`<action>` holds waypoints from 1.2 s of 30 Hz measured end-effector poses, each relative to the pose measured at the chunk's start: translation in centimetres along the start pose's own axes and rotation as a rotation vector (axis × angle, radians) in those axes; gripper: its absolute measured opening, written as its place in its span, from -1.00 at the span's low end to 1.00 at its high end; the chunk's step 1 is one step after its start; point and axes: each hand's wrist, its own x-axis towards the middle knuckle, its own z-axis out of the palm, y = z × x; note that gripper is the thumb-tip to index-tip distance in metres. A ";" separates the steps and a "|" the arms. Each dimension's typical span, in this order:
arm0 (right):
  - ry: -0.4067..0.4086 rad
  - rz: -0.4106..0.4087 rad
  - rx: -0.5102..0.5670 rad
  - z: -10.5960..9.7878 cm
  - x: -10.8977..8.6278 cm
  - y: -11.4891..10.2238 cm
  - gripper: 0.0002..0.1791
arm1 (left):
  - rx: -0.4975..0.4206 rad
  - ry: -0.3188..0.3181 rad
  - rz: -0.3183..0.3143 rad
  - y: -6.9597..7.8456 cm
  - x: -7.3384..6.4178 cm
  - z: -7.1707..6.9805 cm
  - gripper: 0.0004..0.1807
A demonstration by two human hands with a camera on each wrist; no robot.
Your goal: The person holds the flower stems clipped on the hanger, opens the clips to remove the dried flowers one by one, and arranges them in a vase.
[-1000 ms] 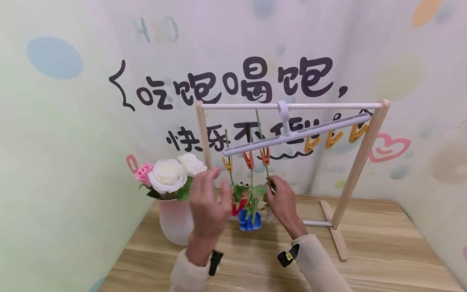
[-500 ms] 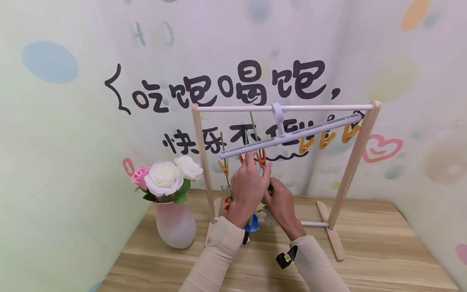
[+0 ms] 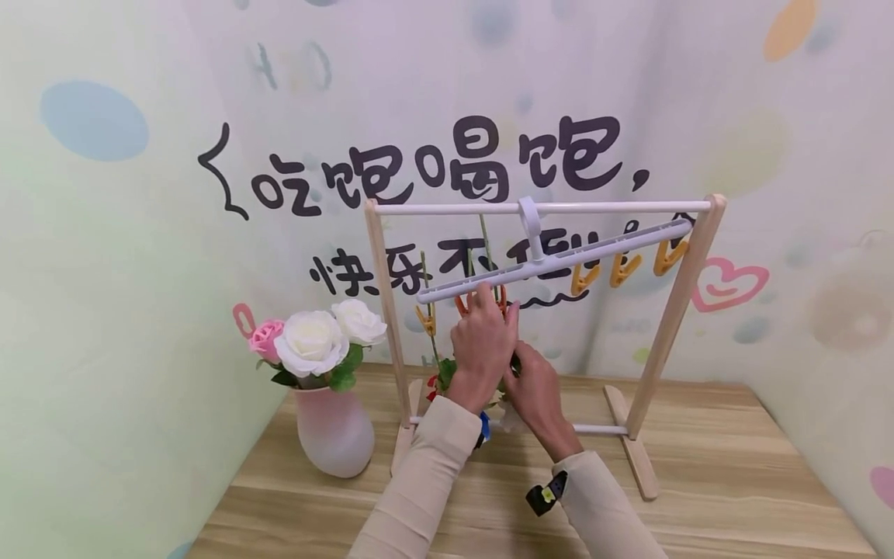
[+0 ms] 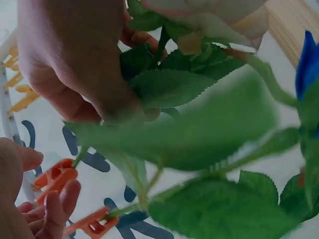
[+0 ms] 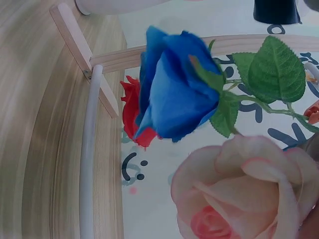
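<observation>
Three slender green artificial stems (image 3: 486,244): rise past the slanting pale-grey plastic hanger (image 3: 594,251) at the centre of the head view, blooms hanging head-down below.
Left hand (image 3: 482,345): thumb and fingers curl about one small orange plastic clip (image 4: 65,178); whether the squeeze parts its jaws, I cannot tell.
Right hand (image 3: 534,388): pinches the stem of the pale, pink-edged fabric rose (image 5: 234,184), below that clip.
Pale rose: lower right of the right-wrist frame.
Clip technique: best pressed evenly from both sides, with the jaws fully parted before the stem slides.
Stem technique: keep it in line with the jaws, held steady, without crushing the serrated leaves (image 4: 169,89).
Hanger care: hung tilted from one hook on the wooden stand (image 3: 675,318), it would likely swing if pulled; a light touch suits.
Neighbours: the blue fabric rose (image 5: 179,84) and red fabric rose (image 5: 131,112), upper centre of the right-wrist frame, sit close and could snag.
Wall writing: bold black Chinese characters (image 3: 478,159), upper centre, read 吃饱喝饱 and a comma; the row beneath opens 快乐不, then passes behind the hanger.
Faint lettering: a washed-out H (image 3: 264,66), upper left.
Black wristband (image 3: 536,501): yellow-green mark, no legible brand.
</observation>
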 end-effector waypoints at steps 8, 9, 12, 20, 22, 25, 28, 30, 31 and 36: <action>-0.007 -0.011 0.002 -0.1 0.2 -0.1 -0.90 | 0.058 0.046 0.059 -0.6 0.9 0.5 -0.71; -0.001 -0.015 0.001 -0.1 0.2 -0.1 -0.89 | 0.057 0.044 0.068 -0.6 1.0 0.5 -0.73; 0.000 -0.014 -0.003 -0.2 0.3 -0.2 -0.90 | 0.053 0.045 0.093 -0.6 1.2 0.6 -0.77; -0.007 0.001 0.008 -0.4 0.0 0.2 -0.90 | 0.000 0.059 0.136 -0.5 1.4 0.7 -0.84; -0.011 0.003 0.015 -0.5 -0.1 0.4 -0.89 | 0.009 0.069 0.145 -0.6 1.4 0.7 -0.85; -0.017 0.005 -0.001 -0.8 -0.5 1.1 -0.88 | 0.024 0.080 0.148 -0.7 1.4 0.7 -0.85; -0.024 0.013 -0.045 -1.3 -1.0 2.0 -0.89 | 0.040 0.068 0.129 -0.9 1.3 0.7 -0.81; -0.034 0.024 -0.082 -1.7 -1.4 2.7 -0.90 | 0.043 0.053 0.114 -1.1 1.2 0.8 -0.78; -0.042 0.031 -0.101 -1.8 -1.6 3.0 -0.91 | 0.044 0.044 0.105 -1.2 1.1 0.8 -0.76; -0.093 0.077 -0.164 -2.8 -2.6 4.7 -0.91 | 0.019 0.015 0.071 -1.4 0.9 0.7 -0.72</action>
